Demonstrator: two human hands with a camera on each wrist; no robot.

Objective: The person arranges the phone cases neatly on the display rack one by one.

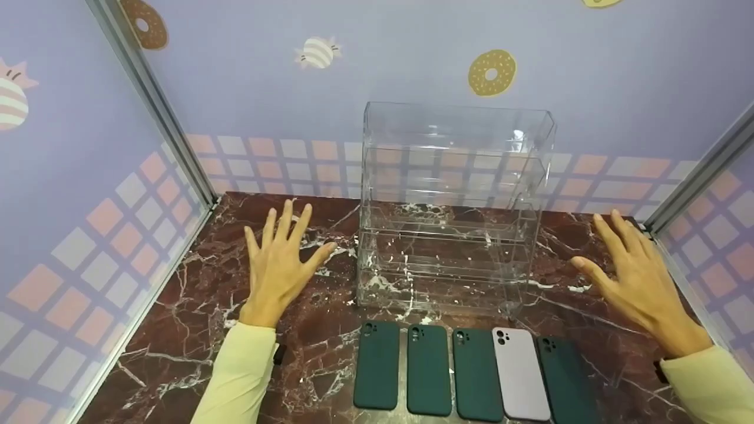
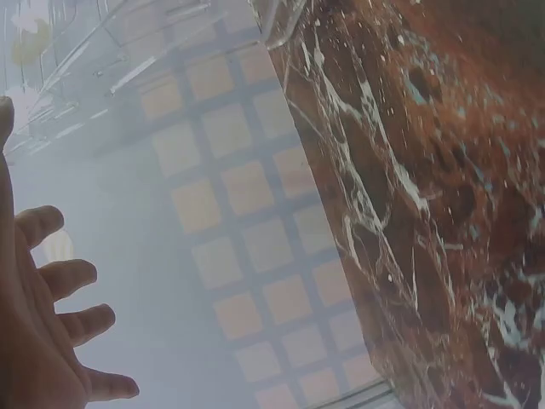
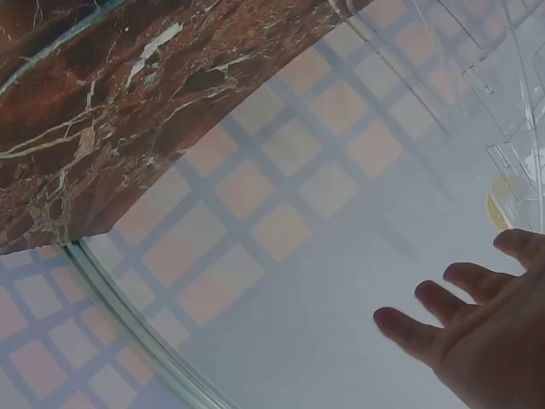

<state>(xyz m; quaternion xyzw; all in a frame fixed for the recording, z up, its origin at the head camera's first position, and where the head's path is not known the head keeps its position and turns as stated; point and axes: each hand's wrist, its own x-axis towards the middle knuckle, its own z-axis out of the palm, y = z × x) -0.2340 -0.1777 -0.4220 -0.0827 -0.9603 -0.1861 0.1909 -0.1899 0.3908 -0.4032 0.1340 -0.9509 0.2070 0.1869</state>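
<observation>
Left hand (image 2: 38, 328), bare, is sitting nearest the left wrist camera; its fingers (image 2: 87, 324) are standing wide apart, holding nothing. Right hand (image 3: 494, 328), bare, is sitting likewise close to its own camera, fingers spread, nothing held. Head view: both are flanking the clear plastic tiered rack (image 1: 456, 126), each apart from it; whether either is touching the dark red, white-veined marble-look table (image 1: 177, 335), cannot tell. Rack is standing upright near the lilac wall (image 1: 247, 88) with doughnut prints. On the rack's near side, left to right, a dark green rounded-rectangle phone case (image 1: 377, 365), a second dark green case (image 1: 429, 370), a third dark green case (image 1: 478, 374), a pale lilac case (image 1: 523, 374) and a fourth dark green case (image 1: 567, 380) are lying flat in a row.

Risks: see-through walls are blending into the background, so a hand could be misjudging an edge and knocking the rack. Pale case is lying tight between its neighbours; fingers lifting one could be nudging another. Thin edges are probably offering little grip, so cases could be sliding.
</observation>
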